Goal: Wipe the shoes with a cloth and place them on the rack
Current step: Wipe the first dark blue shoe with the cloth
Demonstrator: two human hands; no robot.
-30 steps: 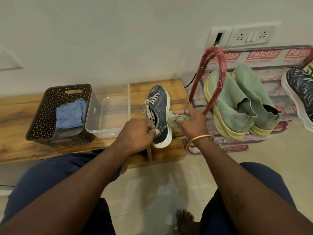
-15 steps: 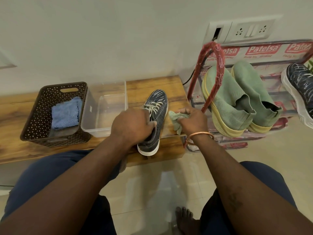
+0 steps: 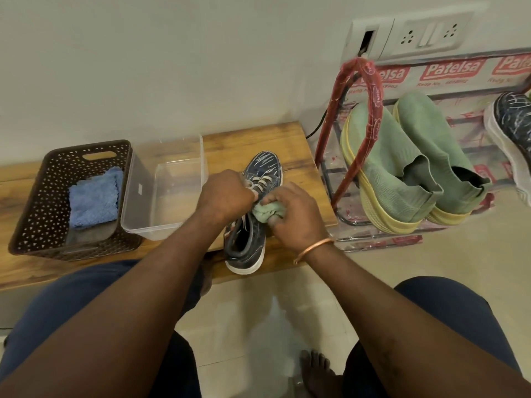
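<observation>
A dark blue laced sneaker (image 3: 265, 170) stands upright on the wooden bench (image 3: 296, 145), toe toward the wall, heel over the front edge. My left hand (image 3: 227, 193) grips it at the laces. My right hand (image 3: 293, 211) holds a bunched green cloth (image 3: 265, 212) against the shoe's right side near the tongue. To the right stands the shoe rack (image 3: 360, 110) with a red wrapped frame. It holds a pair of green knit shoes (image 3: 402, 168) and the matching dark sneaker (image 3: 511, 122) at the frame edge.
On the bench's left sits a brown perforated basket (image 3: 57, 168) with a folded blue cloth (image 3: 93, 196). A clear plastic tub (image 3: 172, 173) stands beside it. Wall sockets (image 3: 425, 33) are above the rack. My knees and a bare foot (image 3: 316, 369) are over the tiled floor.
The shoe turned from lying on its side to upright and came nearer the bench's front edge. My right hand moved the cloth from beside the shoe onto its upper by the laces.
</observation>
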